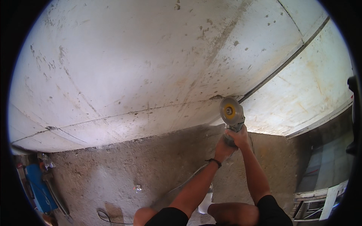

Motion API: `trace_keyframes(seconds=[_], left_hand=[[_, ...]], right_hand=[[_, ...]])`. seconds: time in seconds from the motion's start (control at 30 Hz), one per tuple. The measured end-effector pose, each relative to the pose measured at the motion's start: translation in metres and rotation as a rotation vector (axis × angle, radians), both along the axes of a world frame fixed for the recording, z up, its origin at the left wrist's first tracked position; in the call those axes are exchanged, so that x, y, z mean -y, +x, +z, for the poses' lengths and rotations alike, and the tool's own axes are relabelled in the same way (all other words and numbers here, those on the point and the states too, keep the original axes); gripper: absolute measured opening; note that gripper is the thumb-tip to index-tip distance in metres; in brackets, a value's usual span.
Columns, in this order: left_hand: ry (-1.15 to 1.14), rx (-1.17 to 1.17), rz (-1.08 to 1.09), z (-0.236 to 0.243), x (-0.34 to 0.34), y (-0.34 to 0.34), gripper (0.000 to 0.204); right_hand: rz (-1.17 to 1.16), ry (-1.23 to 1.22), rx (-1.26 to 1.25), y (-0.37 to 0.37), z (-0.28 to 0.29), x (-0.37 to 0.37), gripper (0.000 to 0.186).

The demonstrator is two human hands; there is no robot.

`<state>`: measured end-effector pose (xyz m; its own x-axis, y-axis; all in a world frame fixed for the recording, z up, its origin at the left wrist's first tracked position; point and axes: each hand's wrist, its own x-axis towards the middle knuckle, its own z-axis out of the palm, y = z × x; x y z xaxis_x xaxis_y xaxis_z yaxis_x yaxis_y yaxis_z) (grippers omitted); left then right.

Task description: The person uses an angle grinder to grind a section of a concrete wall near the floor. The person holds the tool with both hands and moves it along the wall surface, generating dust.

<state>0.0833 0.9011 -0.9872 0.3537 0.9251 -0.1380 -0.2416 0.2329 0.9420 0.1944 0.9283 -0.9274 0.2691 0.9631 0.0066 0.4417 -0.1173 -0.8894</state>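
Observation:
I hold an angle grinder [230,111] with both hands, its disc with a yellow centre facing up toward me. My right hand [240,136] grips the body just behind the disc. My left hand [225,148], below a dark bracelet on the wrist, is wrapped round the rear of the tool. The disc is near the foot of the pale wall [124,67], by the corner where a dark vertical groove [287,62] comes down. Whether the disc touches the wall or spins, I cannot tell. A pale cable [194,174] trails from behind my left wrist.
Rough concrete floor [94,173] stretches below the wall. A blue case [39,188] and other tools lie at the far left. A crumpled scrap [138,188] and a loop of dark cord [103,216] are on the floor. A white frame [320,201] stands at the lower right.

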Motion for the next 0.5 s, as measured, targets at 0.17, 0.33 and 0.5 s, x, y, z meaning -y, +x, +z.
trace_keyframes(seconds=[0.17,0.33,0.5], left_hand=[[-0.096,0.008,-0.042,-0.012,-0.002,0.008,0.077],[-0.003,0.010,0.058,-0.018,-0.002,0.012,0.063],[-0.005,0.031,0.053,0.004,-0.002,0.003,0.064]], right_hand=[[-0.015,0.046,-0.008,-0.006,0.001,0.001,0.056],[0.027,0.038,0.023,-0.010,0.010,-0.002,0.049],[0.034,0.067,0.033,-0.007,0.011,-0.004,0.044]])
